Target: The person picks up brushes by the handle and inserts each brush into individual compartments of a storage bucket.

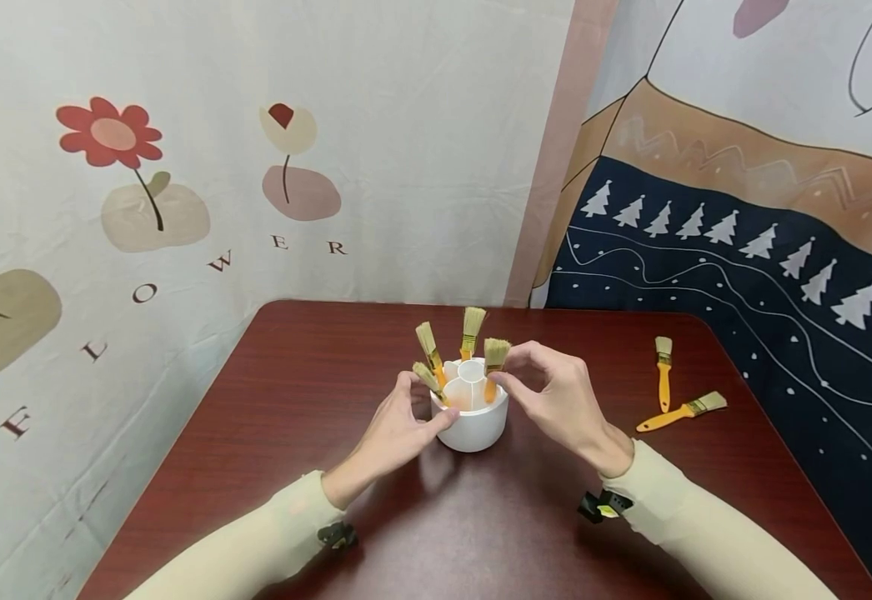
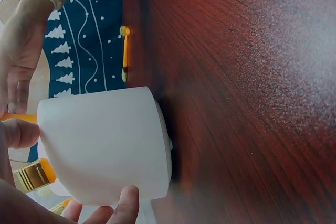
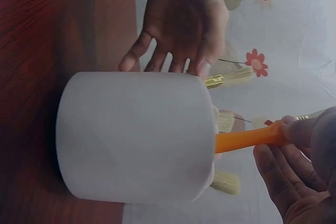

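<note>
A round white divided organizer (image 1: 472, 433) stands on the table, with brushes upright or leaning in its compartments. My left hand (image 1: 397, 427) holds it from the left, thumb at the near rim and fingers around its side. On the other side my right hand (image 1: 565, 404) pinches a paintbrush (image 3: 244, 139) near its metal band. That brush has a yellow-orange handle and pale bristles pointing up, and its handle end reaches down inside the organizer's rim. Three more paintbrushes lean bristles up in it: one at the back (image 1: 472, 327) and two at the left, including a low one by my left fingers.
Two loose paintbrushes lie at the right of the dark red wooden table (image 1: 316, 358): one lengthwise (image 1: 664, 379), the other slanted (image 1: 684, 412). A pale flower-print cloth (image 1: 421, 167) hangs behind, and a navy tree-print cloth (image 1: 631, 242) hangs along the right.
</note>
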`<state>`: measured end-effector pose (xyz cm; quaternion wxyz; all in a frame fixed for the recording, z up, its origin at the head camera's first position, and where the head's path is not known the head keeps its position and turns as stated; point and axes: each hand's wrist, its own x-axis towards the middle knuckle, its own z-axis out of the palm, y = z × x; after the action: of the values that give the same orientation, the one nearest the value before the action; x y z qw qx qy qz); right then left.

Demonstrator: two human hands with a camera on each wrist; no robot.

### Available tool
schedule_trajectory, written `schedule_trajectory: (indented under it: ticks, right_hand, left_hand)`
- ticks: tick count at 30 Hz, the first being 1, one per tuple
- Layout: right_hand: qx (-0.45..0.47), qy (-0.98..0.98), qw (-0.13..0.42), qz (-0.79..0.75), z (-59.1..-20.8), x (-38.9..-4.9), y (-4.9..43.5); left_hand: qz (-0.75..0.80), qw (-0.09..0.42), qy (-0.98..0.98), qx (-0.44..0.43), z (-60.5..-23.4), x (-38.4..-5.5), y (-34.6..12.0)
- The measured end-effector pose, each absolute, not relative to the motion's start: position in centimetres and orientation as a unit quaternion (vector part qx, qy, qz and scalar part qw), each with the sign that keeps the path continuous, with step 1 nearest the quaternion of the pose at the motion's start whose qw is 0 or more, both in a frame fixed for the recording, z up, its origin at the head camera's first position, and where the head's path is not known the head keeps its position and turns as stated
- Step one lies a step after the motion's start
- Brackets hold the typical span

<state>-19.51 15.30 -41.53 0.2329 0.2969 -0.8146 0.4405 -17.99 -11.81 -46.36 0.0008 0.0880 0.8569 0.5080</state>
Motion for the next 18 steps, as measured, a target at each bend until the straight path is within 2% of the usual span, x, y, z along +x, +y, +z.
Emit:
schedule_trajectory:
  ticks: [10, 18]
  right_hand:
    - [0.313, -0.817, 0.212, 0.436, -42.7, -19.7, 15.1]
    - [0.324, -0.828, 0.230, 0.396, -43.3, -19.8, 15.1]
  left_hand:
    - [0.513, 0.005, 0.854, 0.088, -46.5, -17.9, -11.9]
    - [0.510, 0.005, 0.856, 0.086, -46.4, -17.8, -11.8]
